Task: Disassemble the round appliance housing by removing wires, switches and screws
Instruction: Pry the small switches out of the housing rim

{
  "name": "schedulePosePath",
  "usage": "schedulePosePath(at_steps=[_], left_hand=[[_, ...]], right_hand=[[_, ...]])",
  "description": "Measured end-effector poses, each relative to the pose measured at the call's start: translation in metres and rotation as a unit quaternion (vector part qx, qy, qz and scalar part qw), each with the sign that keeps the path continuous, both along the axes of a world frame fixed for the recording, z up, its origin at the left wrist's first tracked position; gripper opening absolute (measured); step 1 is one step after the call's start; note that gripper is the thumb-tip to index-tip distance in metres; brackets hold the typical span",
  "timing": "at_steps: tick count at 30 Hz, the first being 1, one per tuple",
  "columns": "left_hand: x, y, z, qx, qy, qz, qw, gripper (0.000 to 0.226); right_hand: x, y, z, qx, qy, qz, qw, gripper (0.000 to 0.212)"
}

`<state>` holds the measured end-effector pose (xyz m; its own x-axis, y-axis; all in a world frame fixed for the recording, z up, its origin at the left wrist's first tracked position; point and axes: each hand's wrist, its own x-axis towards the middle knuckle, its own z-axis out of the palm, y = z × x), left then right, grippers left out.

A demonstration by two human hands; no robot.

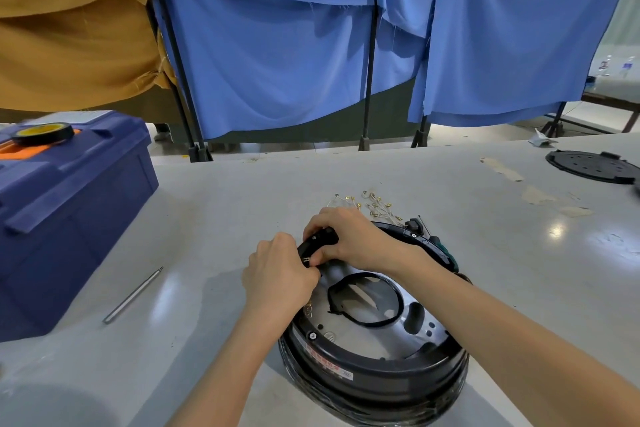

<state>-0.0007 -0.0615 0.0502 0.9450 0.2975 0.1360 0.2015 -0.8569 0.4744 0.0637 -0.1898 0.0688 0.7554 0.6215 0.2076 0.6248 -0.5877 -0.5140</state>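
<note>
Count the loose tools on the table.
2: a slim metal rod left of the round housing, and a green-handled screwdriver behind its far rim, partly hidden. Others may sit inside the toolbox.

Workshop-type disassembly station in a large hall. Identified by:
- long grey counter [346,177], scuffed, with patches of tape residue [502,170];
- blue toolbox [69,204] at left, roll of tape [43,133] on its lid;
- loose metal rod [133,295] beside the toolbox;
- opened round housing [374,357], loose wires [370,204] and a separate black cover [592,166] laid out on the counter.

Station screened by blue cloth [277,62] and mustard cloth [69,28] hung on black stands [369,80]. Further bench [609,95] at far right.
</note>
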Motion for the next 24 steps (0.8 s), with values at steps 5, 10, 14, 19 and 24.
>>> schedulePosePath(at_steps=[5,10,14,19,24], left_hand=[[-0.003,-0.004,0.003,-0.004,-0.002,0.000,1.000,0.021],[-0.010,0.023,0.014,-0.293,0.048,-0.085,0.951,0.041],[-0.011,0.031,0.005,-0.450,-0.014,-0.085,0.889,0.040],[-0.010,0.020,-0.011,-0.447,-0.090,-0.054,0.888,0.034],[-0.014,0.018,-0.022,-0.464,-0.123,-0.065,0.875,0.035]], right_hand=[[0.001,0.001,-0.003,-0.031,-0.019,-0.001,0.999,0.033],[0.001,0.002,-0.003,-0.060,-0.029,-0.003,0.998,0.036],[-0.001,0.005,-0.004,-0.086,-0.033,-0.002,0.996,0.047],[0.000,0.003,-0.004,-0.079,-0.024,0.007,0.997,0.050],[-0.002,0.005,-0.012,-0.115,-0.082,0.000,0.990,0.040]])
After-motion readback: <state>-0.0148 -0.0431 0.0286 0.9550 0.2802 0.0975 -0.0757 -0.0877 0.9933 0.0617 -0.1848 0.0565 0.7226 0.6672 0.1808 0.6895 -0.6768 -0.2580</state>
